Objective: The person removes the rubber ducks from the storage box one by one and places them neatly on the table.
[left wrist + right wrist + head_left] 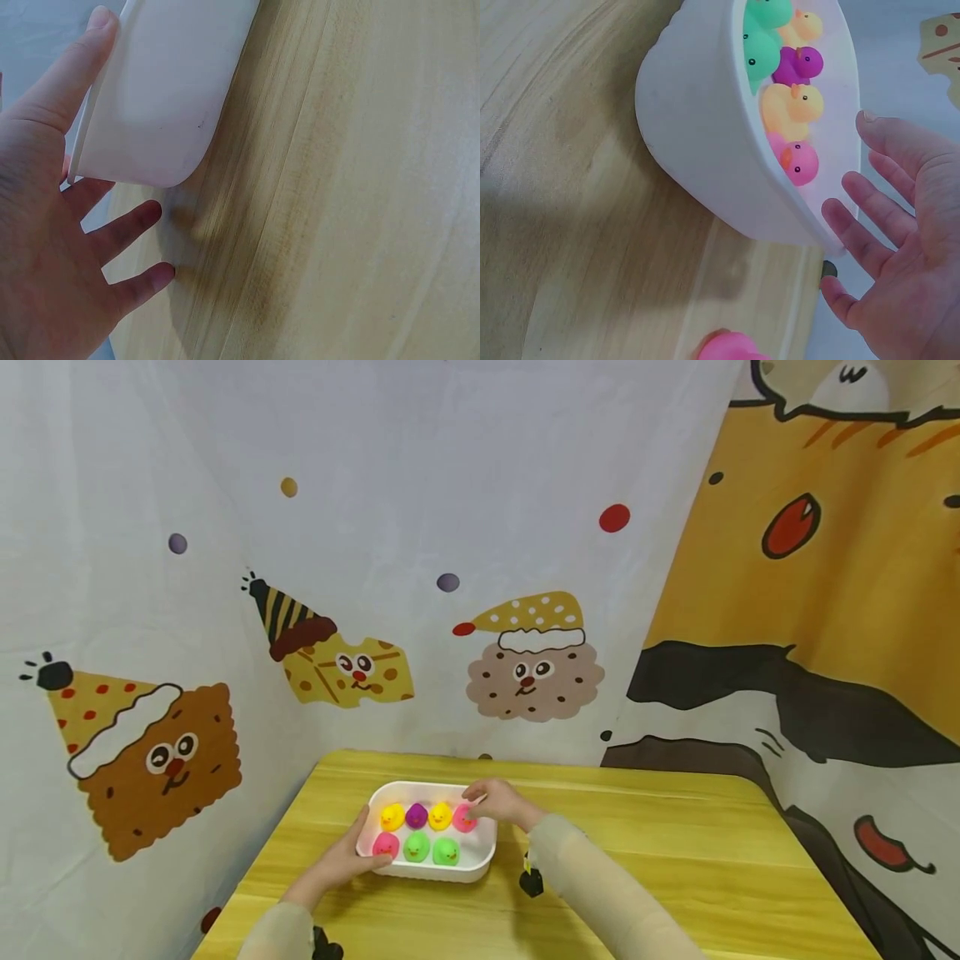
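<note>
A white plastic tub (480,852) stands on the table with several rubber ducks in two rows. The far row has a yellow duck (392,817), a purple duck (416,815), another yellow duck (440,816) and a pink duck (463,819). Nearer are a pink duck (386,845) and two green ducks (416,847). My left hand (341,862) holds the tub's near left corner, thumb along the front rim, index finger along the left side. Over the far right corner hovers my right hand (501,802), fingers spread and holding nothing in the right wrist view (904,232).
A pink rounded thing (731,346) lies on the wooden table (675,860) outside the tub, partly cut off in the right wrist view. Printed cloth (450,485) hangs behind the table and at its sides.
</note>
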The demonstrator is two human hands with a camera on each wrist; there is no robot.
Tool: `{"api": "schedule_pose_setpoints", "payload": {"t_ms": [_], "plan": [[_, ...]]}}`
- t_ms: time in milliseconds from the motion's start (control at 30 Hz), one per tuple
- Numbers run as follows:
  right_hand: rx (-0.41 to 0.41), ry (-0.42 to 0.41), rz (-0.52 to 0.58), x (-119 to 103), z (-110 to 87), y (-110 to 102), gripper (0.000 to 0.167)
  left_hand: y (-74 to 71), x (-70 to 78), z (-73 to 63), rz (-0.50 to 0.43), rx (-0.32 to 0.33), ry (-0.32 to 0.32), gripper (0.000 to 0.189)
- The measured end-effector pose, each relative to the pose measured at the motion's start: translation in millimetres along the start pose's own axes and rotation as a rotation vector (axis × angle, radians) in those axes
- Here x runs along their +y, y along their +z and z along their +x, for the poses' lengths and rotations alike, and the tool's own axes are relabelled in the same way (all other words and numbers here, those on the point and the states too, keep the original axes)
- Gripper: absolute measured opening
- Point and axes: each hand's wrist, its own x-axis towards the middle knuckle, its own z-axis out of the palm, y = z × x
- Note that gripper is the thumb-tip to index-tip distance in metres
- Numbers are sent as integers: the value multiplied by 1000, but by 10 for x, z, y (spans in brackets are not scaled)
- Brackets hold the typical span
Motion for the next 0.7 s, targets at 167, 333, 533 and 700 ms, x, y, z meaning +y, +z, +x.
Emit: {"api": "schedule_pose_setpoints", "payload": {"t_ms": [167, 333, 533, 700], "plan": [[-10, -1, -13, 8, 27, 45, 32, -10, 7, -7, -7, -2, 0, 112], [-21, 4, -23, 7, 41, 74, 32, 5, -2, -6, -10, -7, 1, 111], [-51, 0, -46, -23, 64, 92, 35, 10, -1, -3, -42, -3, 4, 112], [-85, 16, -69, -28, 87, 113, 36, 3, 6, -2, -50, -1, 11, 111]]}}
